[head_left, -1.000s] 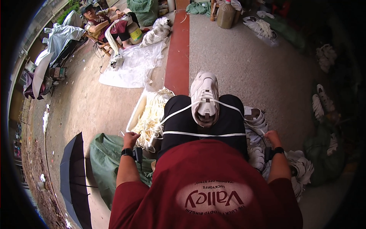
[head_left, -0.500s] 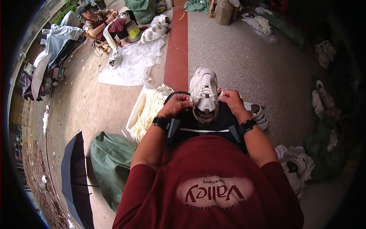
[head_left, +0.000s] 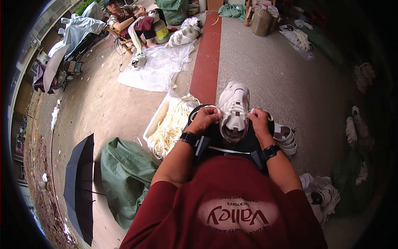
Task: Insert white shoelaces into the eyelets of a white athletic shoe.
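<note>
A white and grey sneaker (head_left: 234, 97) rests on my dark-clad lap, its toe pointing away from me and its opening toward me. White lace crosses its tongue in several rows. My left hand (head_left: 206, 118) is closed in a pinch at the shoe's left side, with a loop of white shoelace between thumb and fingers. On the right side, my right hand (head_left: 260, 120) pinches the lace's other part close to the eyelets. Each wrist wears a black band.
A white box of cream laces (head_left: 172, 120) stands at my left, near a green sack (head_left: 124, 174) and a black umbrella (head_left: 81, 186). More sneakers (head_left: 285, 139) lie at my right. Further off, a seated person (head_left: 130, 20) works beside a plastic sheet (head_left: 155, 68).
The whole view has shifted, so the scene sits further right and lower. My left hand has turned, and a lace loop now shows above its fingers. Both hands stay beside the shoe.
</note>
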### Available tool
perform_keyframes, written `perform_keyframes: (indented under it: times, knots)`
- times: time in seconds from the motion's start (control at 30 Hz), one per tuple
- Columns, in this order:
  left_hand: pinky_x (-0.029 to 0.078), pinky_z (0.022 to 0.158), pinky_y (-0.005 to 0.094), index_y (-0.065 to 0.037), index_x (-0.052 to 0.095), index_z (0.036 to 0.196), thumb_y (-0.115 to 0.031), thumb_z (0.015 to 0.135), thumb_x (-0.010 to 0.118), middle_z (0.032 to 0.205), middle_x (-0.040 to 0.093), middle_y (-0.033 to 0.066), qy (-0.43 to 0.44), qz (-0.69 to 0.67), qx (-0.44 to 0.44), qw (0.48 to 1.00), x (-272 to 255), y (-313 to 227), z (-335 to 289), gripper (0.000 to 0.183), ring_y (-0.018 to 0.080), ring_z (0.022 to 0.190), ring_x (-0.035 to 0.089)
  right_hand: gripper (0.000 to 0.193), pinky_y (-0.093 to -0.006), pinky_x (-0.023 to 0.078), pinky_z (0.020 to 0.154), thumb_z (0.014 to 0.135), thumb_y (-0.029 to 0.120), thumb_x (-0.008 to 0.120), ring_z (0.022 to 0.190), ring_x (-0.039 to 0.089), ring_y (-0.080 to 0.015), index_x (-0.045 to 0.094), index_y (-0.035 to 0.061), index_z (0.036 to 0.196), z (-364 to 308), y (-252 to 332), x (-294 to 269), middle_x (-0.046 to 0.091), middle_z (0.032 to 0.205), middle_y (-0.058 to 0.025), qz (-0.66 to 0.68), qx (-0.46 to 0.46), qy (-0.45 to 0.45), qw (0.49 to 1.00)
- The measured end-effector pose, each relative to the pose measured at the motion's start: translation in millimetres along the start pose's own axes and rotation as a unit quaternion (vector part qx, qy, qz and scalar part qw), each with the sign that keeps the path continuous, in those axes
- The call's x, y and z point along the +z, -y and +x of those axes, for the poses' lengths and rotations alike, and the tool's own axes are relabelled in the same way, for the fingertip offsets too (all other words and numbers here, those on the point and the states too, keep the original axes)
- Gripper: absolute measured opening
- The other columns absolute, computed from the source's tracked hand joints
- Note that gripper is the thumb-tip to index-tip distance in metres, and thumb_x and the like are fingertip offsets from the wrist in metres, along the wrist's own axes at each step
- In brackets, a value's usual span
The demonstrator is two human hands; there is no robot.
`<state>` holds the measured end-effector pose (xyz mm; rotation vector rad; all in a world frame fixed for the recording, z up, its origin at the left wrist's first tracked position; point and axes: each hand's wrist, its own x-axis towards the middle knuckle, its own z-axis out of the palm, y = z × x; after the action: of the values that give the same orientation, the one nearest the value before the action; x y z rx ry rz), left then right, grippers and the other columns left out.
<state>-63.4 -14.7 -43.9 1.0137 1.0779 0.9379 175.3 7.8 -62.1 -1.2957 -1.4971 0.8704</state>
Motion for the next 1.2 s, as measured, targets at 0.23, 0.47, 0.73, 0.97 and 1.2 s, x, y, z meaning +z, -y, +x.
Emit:
perform_keyframes:
  times: [0.23, 0.47, 0.73, 0.97, 1.2]
  knots:
    - [0.043, 0.059, 0.0192, -0.007, 0.059, 0.074, -0.012, 0.081, 0.067, 0.071, 0.058, -0.0033, 0.002, 0.002, 0.008, 1.0, 2.7, 4.2, -3.5, 0.012, 0.0052, 0.061, 0.051, 0.02, -0.0349, 0.037, 0.049, 0.07, 0.003, 0.064, 0.048, 0.044, -0.0224, 0.046, -0.0004, 0.061, -5.7, 5.8, 5.6, 0.046, 0.052, -0.0125, -0.133, -0.073, -0.016, 0.988]
    - [0.04, 0.053, 0.0195, -0.007, 0.057, 0.072, -0.008, 0.083, 0.063, 0.066, 0.058, -0.0001, -0.021, -0.07, 0.023, 0.997, -0.2, 4.4, -6.8, 0.012, 0.0067, 0.055, 0.05, 0.022, -0.0372, 0.04, 0.05, 0.074, 0.008, 0.065, 0.052, 0.052, -0.0317, 0.048, 0.0019, 0.061, -14.2, 14.3, 19.3, 0.052, 0.056, -0.0136, -0.179, -0.131, -0.066, 0.973]
    - [0.049, 0.063, 0.0221, -0.007, 0.056, 0.077, -0.008, 0.083, 0.063, 0.076, 0.063, 0.0038, -0.026, -0.171, 0.042, 0.984, 13.6, 5.6, 0.8, 0.009, 0.01, 0.069, 0.06, 0.018, -0.0436, 0.048, 0.059, 0.077, 0.012, 0.06, 0.066, 0.058, -0.0369, 0.051, -0.0014, 0.084, -23.0, 46.3, 2.4, 0.056, 0.074, -0.0206, -0.357, -0.166, 0.1, 0.914]
    - [0.043, 0.056, 0.0201, -0.006, 0.056, 0.073, -0.007, 0.084, 0.06, 0.069, 0.059, 0.0016, -0.074, -0.15, 0.05, 0.985, 24.8, 9.7, 3.6, 0.012, 0.0069, 0.06, 0.053, 0.007, -0.0441, 0.043, 0.053, 0.075, 0.005, 0.055, 0.062, 0.055, -0.0352, 0.049, 0.0028, 0.072, -24.0, 35.1, 3.0, 0.053, 0.067, -0.0159, -0.332, -0.203, 0.064, 0.919]
    - [0.039, 0.051, 0.0195, -0.006, 0.055, 0.071, -0.007, 0.084, 0.06, 0.064, 0.056, -0.0014, -0.09, -0.132, 0.058, 0.985, 27.2, 8.8, 4.0, 0.014, 0.0049, 0.055, 0.048, 0.008, -0.0386, 0.046, 0.056, 0.07, 0.005, 0.06, 0.062, 0.055, -0.0296, 0.053, 0.0039, 0.067, -19.3, 72.9, 25.0, 0.05, 0.072, -0.0123, -0.274, -0.317, 0.138, 0.897]
